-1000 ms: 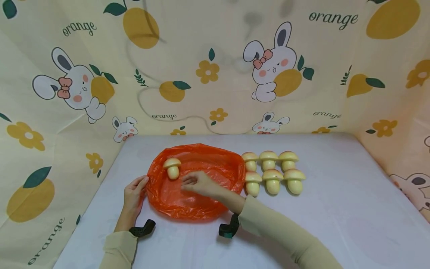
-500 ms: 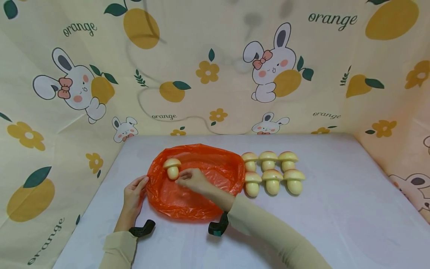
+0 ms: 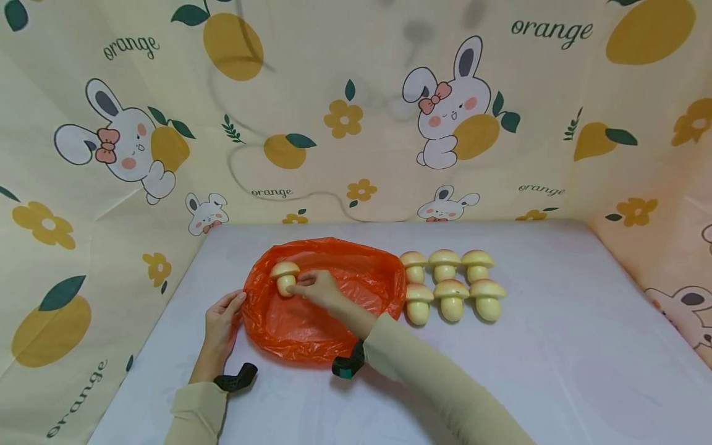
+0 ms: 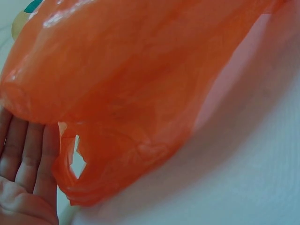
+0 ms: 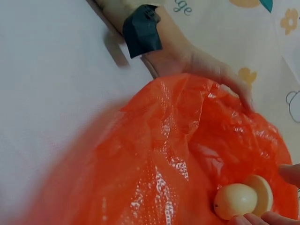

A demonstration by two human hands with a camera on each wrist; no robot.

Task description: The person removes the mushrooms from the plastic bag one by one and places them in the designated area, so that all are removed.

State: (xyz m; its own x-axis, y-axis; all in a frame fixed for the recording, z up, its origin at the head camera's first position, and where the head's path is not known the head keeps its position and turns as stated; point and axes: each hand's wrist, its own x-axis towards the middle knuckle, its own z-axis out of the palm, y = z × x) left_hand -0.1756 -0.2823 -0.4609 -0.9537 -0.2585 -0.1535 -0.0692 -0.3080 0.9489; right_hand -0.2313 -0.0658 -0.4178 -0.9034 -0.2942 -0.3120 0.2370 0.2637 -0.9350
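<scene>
A toy mushroom [image 3: 285, 270] with a pale yellow stem and cap lies inside a red plastic bag [image 3: 334, 352], whose mouth is spread wide. My right hand [image 3: 325, 289] reaches over the bag, its fingertips right at the mushroom's stem. In the right wrist view the thumb [image 5: 290, 174] stands a little apart from the cap, and the other fingertips overlap the mushroom's lower edge. At the bag's left rim, my left hand [image 3: 219, 318] touches the plastic from outside. Its fingers [image 4: 30, 150] lie straight in the left wrist view, with the tips hidden behind the bag.
Several more toy mushrooms [image 3: 452, 300] stand in two rows on the white table [image 3: 556, 346], close against the bag's right side. A cloth with rabbits and oranges [image 3: 345, 62] hangs behind and at the sides. Black wrist cameras [image 3: 238, 378] sit on both wrists.
My right hand has moved left and slightly away from me, from the middle of the bag up to the mushroom's stem. The left hand, bag and mushrooms have stayed put.
</scene>
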